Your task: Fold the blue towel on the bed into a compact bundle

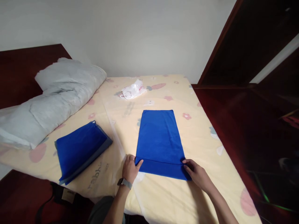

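From the head camera, one blue cloth (159, 141) lay flat on the flowered bedsheet (201, 193), folded to a long rectangle with a turned-up band along its near edge. The left hand (130, 169) pinched the near left corner of that band, fingers closed on the fabric; the right hand (196, 174) pinched the near right corner the same way. The cloth looked light, soft and limp, likely to sag unless held by both corners or an edge. To the left sat one stack of folded blue cloths (81, 150), well apart. One grey pillow (56, 99) lay beyond it, and one crumpled plastic bag (133, 89) rested farther up the bed.
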The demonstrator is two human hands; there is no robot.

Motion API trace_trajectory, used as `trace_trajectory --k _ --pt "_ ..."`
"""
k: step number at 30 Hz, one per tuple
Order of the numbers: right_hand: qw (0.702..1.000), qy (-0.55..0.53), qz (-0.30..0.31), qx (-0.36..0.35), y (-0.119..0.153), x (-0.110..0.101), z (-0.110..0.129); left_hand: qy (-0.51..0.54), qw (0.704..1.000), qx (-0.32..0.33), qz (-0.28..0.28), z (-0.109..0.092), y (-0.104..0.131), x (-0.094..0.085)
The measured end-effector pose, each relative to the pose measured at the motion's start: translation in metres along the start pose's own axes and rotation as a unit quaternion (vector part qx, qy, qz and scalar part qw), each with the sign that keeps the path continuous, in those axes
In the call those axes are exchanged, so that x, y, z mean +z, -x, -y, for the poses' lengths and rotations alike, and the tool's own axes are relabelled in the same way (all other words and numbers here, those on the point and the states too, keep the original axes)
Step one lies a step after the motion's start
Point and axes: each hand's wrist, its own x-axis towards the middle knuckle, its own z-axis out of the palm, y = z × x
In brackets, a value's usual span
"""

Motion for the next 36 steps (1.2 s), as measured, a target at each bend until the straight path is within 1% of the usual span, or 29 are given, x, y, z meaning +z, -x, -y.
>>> trace_trajectory --k 3,6,10,11,13,15,16,18,19,22,23,25,26,28,31,33,36 --pt "1.000 -0.015 0.003 -0.004 -0.002 0.000 -0.005 0.017 0.999 -0.021 0.029 0.001 0.001 0.001" --pt "1.000 -0.011 0.013 0.007 -0.004 0.000 -0.007 0.045 0.998 -0.025 0.047 0.000 0.000 -0.002" --pt "0.999 -0.026 0.018 0.012 0.001 -0.007 -0.001 0.120 0.989 -0.052 0.073 -0.001 -0.005 -0.008" --pt "0.999 -0.032 0.031 0.012 0.004 -0.010 0.002 0.136 0.986 -0.064 0.078 -0.001 -0.005 -0.010" --pt "0.996 -0.030 0.085 0.009 0.010 -0.016 0.008 0.166 0.978 -0.082 0.094 0.002 -0.004 -0.014" --pt "0.990 -0.002 0.139 0.009 0.015 -0.021 0.012 0.200 0.965 -0.095 0.142 0.007 -0.001 -0.018" --pt "0.988 0.019 0.153 0.009 0.017 -0.022 0.013 0.215 0.957 -0.095 0.169 0.010 0.000 -0.021" --pt "0.987 0.074 0.143 0.008 0.019 -0.024 0.014 0.223 0.951 -0.074 0.203 0.015 0.002 -0.029" --pt "0.986 0.112 0.126 0.009 0.019 -0.025 0.015 0.213 0.955 -0.054 0.201 0.016 0.002 -0.033" --pt "0.970 0.227 0.086 -0.003 0.024 -0.029 0.024 0.173 0.971 0.023 0.164 0.016 0.000 -0.048" --pt "0.965 0.246 0.088 -0.017 0.027 -0.029 0.029 0.172 0.971 0.049 0.161 0.014 0.000 -0.052" --pt "0.959 0.252 0.118 -0.060 0.033 -0.026 0.040 0.189 0.961 0.103 0.175 0.008 0.002 -0.056" --pt "0.956 0.248 0.137 -0.078 0.036 -0.023 0.045 0.196 0.953 0.129 0.190 0.004 0.005 -0.056" --pt "0.950 0.252 0.162 -0.092 0.041 -0.013 0.051 0.184 0.941 0.175 0.222 -0.003 0.012 -0.051" --pt "0.944 0.278 0.162 -0.076 0.042 0.002 0.052 0.119 0.939 0.203 0.249 -0.009 0.023 -0.041" --pt "0.942 0.292 0.147 -0.072 0.040 0.007 0.050 0.084 0.944 0.202 0.247 -0.010 0.026 -0.035" --pt "0.946 0.284 0.126 -0.086 0.036 0.005 0.048 0.065 0.951 0.201 0.227 -0.009 0.024 -0.034"
